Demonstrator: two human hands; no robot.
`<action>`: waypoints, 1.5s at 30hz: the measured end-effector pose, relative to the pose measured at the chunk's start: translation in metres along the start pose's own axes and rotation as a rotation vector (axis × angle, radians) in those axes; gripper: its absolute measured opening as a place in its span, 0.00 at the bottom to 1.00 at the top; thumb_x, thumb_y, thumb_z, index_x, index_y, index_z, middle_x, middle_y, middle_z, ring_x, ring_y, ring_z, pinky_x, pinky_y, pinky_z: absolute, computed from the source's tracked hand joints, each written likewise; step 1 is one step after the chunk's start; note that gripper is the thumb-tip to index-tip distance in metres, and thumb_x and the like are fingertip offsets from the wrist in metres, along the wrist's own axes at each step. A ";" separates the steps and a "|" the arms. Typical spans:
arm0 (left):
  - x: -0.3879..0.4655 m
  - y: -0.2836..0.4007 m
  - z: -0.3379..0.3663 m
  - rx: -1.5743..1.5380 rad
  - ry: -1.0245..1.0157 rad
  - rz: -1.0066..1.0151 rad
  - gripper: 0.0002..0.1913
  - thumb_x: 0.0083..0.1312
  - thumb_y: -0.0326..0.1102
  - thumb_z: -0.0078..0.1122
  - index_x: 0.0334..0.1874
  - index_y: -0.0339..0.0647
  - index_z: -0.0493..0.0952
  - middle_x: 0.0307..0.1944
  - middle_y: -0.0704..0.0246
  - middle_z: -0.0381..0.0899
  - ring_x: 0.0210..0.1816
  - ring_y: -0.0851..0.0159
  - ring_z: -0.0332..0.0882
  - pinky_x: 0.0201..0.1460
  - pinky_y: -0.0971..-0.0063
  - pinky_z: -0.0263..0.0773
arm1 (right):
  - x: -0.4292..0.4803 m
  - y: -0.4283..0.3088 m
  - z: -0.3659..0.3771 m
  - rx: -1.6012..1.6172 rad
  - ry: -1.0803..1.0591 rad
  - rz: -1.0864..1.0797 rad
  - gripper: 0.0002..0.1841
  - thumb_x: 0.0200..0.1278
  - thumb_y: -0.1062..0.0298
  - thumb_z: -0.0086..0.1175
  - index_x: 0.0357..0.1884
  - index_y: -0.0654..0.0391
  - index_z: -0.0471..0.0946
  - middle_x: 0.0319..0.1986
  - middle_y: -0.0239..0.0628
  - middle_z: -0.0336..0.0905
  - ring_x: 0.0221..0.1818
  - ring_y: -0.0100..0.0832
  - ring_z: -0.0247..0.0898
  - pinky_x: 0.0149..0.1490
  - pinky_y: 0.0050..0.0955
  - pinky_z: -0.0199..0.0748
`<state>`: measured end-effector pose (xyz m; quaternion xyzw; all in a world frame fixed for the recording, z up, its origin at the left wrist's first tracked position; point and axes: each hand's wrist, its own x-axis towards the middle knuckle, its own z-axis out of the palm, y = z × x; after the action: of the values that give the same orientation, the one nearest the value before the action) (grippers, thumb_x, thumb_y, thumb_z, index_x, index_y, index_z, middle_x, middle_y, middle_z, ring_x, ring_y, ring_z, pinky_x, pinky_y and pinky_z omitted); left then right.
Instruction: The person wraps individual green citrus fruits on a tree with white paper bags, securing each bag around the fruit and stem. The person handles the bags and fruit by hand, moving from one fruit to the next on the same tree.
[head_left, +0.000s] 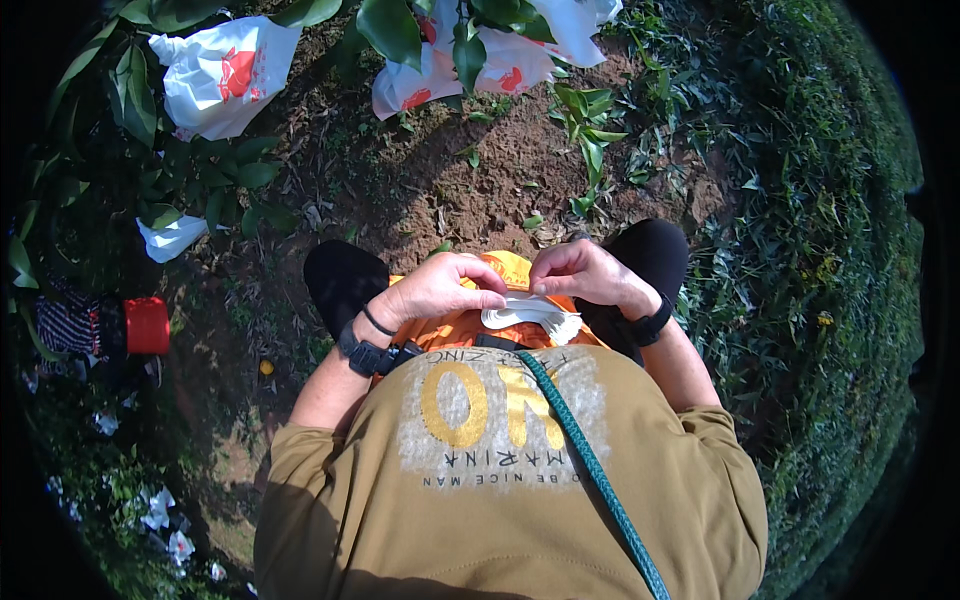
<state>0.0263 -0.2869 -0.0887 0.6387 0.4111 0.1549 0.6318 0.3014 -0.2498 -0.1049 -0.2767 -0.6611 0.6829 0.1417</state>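
Observation:
Both hands are close together over my lap, above an orange bag or apron worn at the waist. A bundle of white fruit bags, folded over, lies on it just below the fingers. My left hand has its thumb tip against the bundle's upper left edge, fingers curled over. To the right, my right hand has thumb and forefinger drawn together above the bundle. Whether either hand pinches a bag is too small to tell. A yellow printed piece shows between the hands.
Leafy branches bear white bags with red print at the upper left and more bags at the top. A red container is at the left beside striped cloth. A green cord crosses my shirt. Weeds grow at right.

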 end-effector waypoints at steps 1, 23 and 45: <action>0.000 0.000 0.000 -0.006 -0.012 -0.006 0.11 0.65 0.33 0.71 0.47 0.36 0.86 0.43 0.66 0.85 0.48 0.68 0.81 0.56 0.73 0.75 | 0.000 0.001 0.000 0.011 0.000 0.012 0.09 0.69 0.66 0.65 0.39 0.63 0.84 0.38 0.32 0.83 0.42 0.23 0.76 0.48 0.24 0.75; 0.005 0.028 0.004 0.106 0.304 0.340 0.06 0.67 0.27 0.66 0.31 0.33 0.81 0.30 0.70 0.78 0.33 0.72 0.76 0.37 0.77 0.71 | 0.010 -0.008 0.013 0.206 0.191 -0.015 0.14 0.66 0.59 0.69 0.41 0.60 0.80 0.34 0.26 0.79 0.38 0.18 0.72 0.42 0.24 0.74; -0.041 0.073 -0.086 -0.284 0.822 0.412 0.08 0.69 0.34 0.68 0.34 0.39 0.82 0.27 0.80 0.79 0.30 0.83 0.71 0.35 0.85 0.67 | 0.018 -0.048 -0.018 0.020 0.173 -0.052 0.15 0.71 0.60 0.63 0.51 0.59 0.80 0.39 0.25 0.81 0.41 0.16 0.74 0.46 0.21 0.76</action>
<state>-0.0362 -0.2478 0.0056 0.5001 0.4665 0.5710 0.4541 0.2888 -0.2202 -0.0611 -0.3160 -0.6466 0.6590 0.2185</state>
